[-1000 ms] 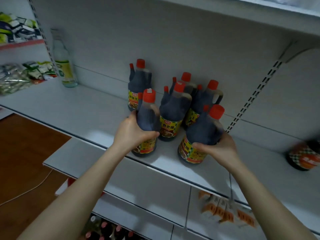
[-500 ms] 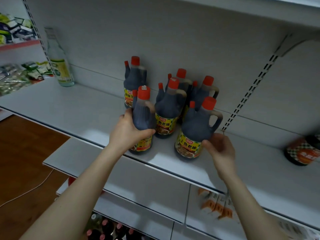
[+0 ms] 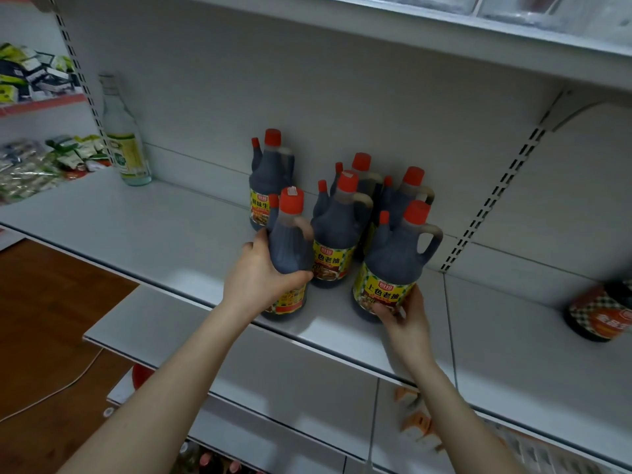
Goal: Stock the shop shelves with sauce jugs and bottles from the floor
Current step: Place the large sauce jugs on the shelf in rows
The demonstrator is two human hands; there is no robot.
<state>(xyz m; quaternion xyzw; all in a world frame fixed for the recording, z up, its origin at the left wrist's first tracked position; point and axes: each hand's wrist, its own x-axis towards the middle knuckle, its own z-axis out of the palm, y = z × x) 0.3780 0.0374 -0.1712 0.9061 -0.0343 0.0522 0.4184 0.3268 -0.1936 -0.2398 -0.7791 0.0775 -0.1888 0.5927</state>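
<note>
Both front jugs sit close to the front lip of the white metal shelf, so there's barely any room on our side, but the shelf runs wide and bare off to the left. Our left hand is wrapped round the belly of the left jug, which stands upright on the shelf. Our right hand cups the bottom of the right jug, thumb and fingers curled on the yellow label, jug also upright. They're dark plastic jugs with red caps, loop handles and little side spouts. Right behind them it's crowded: a middle jug touches or nearly touches the left one, with more packed at the back and a back-left jug by the wall panel. A slotted upright runs just right of the group. A clear glass bottle stands well off to the left, and a dark jar lies on its side far right.
</note>
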